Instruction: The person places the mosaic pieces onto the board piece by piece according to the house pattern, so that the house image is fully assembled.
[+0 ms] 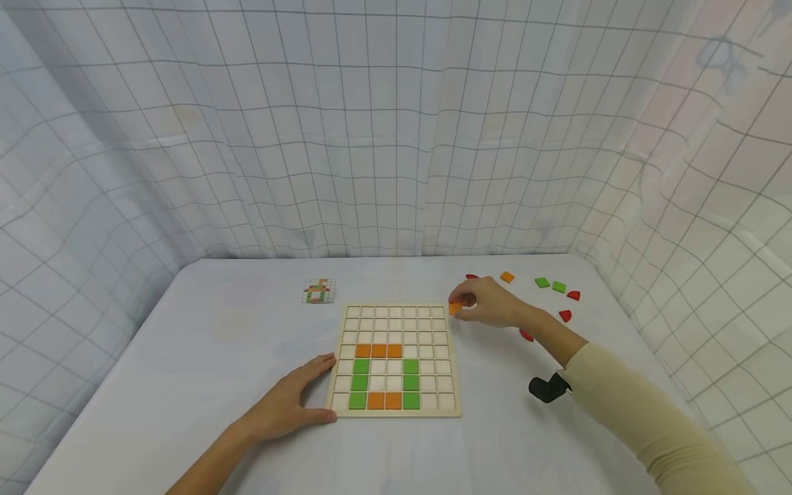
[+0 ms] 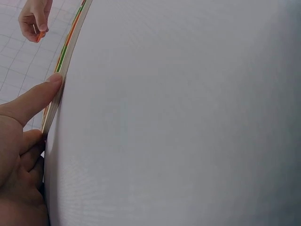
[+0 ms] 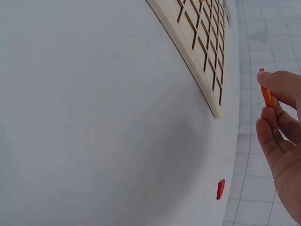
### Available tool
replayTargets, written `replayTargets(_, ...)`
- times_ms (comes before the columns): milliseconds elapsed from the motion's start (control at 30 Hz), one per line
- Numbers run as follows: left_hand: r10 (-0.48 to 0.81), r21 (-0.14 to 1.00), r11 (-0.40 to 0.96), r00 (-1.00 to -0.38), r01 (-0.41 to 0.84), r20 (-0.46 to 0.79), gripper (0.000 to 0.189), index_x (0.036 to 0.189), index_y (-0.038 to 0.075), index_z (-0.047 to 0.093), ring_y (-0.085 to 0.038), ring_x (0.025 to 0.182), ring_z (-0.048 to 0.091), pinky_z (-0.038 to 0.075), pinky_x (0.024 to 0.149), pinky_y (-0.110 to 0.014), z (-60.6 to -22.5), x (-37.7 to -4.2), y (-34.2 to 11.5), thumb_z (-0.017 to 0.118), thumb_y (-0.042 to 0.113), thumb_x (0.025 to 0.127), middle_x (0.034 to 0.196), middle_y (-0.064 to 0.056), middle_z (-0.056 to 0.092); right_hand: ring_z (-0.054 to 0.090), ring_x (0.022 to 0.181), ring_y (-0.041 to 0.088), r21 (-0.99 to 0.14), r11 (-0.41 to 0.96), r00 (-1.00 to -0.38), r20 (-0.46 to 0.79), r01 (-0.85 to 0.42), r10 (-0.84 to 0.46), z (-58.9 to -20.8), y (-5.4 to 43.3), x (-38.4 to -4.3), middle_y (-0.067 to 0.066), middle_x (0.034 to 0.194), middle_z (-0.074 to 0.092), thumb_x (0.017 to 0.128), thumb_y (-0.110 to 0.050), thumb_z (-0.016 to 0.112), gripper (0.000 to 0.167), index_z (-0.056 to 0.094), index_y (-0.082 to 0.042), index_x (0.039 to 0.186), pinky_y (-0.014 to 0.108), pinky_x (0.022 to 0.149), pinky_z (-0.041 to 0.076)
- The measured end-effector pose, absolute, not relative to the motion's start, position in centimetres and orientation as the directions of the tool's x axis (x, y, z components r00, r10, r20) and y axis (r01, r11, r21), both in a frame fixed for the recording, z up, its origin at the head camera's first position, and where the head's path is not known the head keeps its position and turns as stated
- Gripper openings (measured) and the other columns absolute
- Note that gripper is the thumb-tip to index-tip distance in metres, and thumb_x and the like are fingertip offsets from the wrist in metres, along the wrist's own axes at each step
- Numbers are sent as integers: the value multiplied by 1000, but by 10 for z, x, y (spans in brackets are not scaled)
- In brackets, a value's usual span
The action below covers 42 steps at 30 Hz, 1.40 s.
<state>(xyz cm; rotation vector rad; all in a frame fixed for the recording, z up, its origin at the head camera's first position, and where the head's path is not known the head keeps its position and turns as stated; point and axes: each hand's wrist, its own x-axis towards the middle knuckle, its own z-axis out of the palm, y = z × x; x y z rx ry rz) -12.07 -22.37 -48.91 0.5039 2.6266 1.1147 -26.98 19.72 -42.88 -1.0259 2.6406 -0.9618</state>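
A wooden grid board lies flat on the white table. Several green square tiles form two upright columns in its cells. Orange square tiles fill three cells of a row above them and two cells in the bottom row. With thumb and fingertips, my left hand touches the board's left edge, its fingers spread. My right hand pinches an orange square tile between thumb and fingers, raised near the board's top right corner.
A small printed pattern card lies behind the board. To the right are scattered a loose orange tile, two green tiles and several red curved pieces. A black device is at my right wrist. Gridded white curtains surround the table.
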Motion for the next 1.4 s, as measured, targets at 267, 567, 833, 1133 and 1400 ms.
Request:
replayTargets(267, 404, 726, 651, -911, 222, -85, 99, 160, 10, 41, -43, 151, 25, 21, 117, -68, -491, -121, -224, 84, 54, 82, 166, -12, 32, 64, 94, 11, -607, 509, -682, 78, -611, -727, -438, 171, -258, -1, 109, 71, 93, -11, 78, 22, 75, -5, 113, 28, 86, 57)
replayTargets(567, 413, 731, 642, -908, 234, -72, 98, 159, 10, 41, -43, 151, 25, 21, 117, -68, -490, -120, -224, 84, 53, 82, 166, -12, 32, 61, 92, 9, -608, 491, -637, 33, -624, -770, -454, 146, -247, -4, 107, 70, 94, -12, 77, 22, 75, -4, 115, 25, 85, 55)
replayTargets(833, 407, 727, 647, -910, 229, -76, 99, 159, 9, 41, -42, 151, 25, 21, 118, -67, -489, -120, -224, 85, 53, 82, 166, -11, 33, 61, 87, 6, -627, 429, -581, 46, -650, -813, -469, 130, -246, -4, 103, 71, 95, -17, 78, 23, 76, -4, 114, 24, 79, 55)
replayTargets(1133, 403, 719, 657, -912, 227, -79, 99, 159, 10, 42, -43, 151, 26, 22, 117, -67, -489, -120, -224, 85, 53, 81, 165, -12, 33, 58, 81, 6, -615, 450, -586, 24, -647, -810, -473, 123, -245, -9, 97, 69, 94, -17, 79, 21, 78, -7, 113, 23, 74, 54)
replayTargets(1400, 403, 717, 658, -912, 231, -76, 98, 159, 11, 42, -42, 151, 26, 22, 117, -67, -490, -121, -223, 85, 53, 81, 165, -11, 33, 56, 85, 7, -597, 461, -595, 33, -656, -803, -477, 120, -245, -9, 97, 65, 93, -18, 80, 22, 78, -9, 112, 24, 76, 52)
